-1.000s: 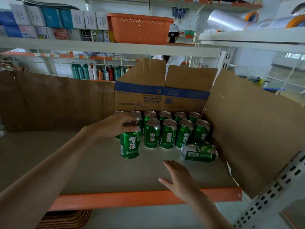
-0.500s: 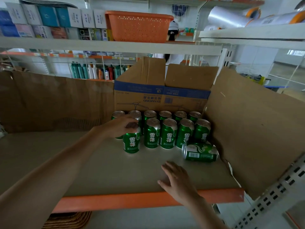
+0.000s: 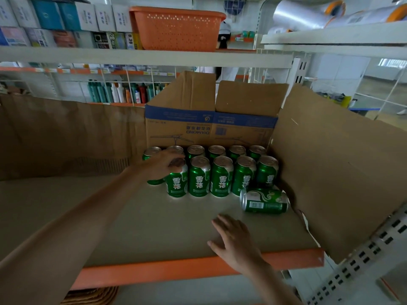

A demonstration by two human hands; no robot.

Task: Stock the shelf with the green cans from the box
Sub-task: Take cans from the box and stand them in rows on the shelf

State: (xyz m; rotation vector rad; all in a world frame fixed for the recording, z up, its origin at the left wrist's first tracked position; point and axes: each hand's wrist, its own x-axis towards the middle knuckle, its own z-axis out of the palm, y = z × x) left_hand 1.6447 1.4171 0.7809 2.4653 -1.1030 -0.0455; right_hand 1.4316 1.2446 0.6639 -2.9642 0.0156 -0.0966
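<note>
Green can joins the near row, the left hand point(image 3: 164, 164) on it.
A second ago the green can point(image 3: 176, 183) stood nearer; now it stands just beside the left end of the near row point(image 3: 221, 177), fingers curled over its top. The right hand point(image 3: 235, 241) lies flat, holding nothing, on the shelf point(image 3: 132, 216) near its orange edge. A tipped can point(image 3: 264, 201) lies right. The box point(image 3: 209, 119) stands behind, with an orange basket point(image 3: 176, 29) above.

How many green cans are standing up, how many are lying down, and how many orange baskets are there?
Green cans standing up: 11 (the left hand grips one)
Green can lying on its side: 1
Orange basket: 1
Total: 13
</note>
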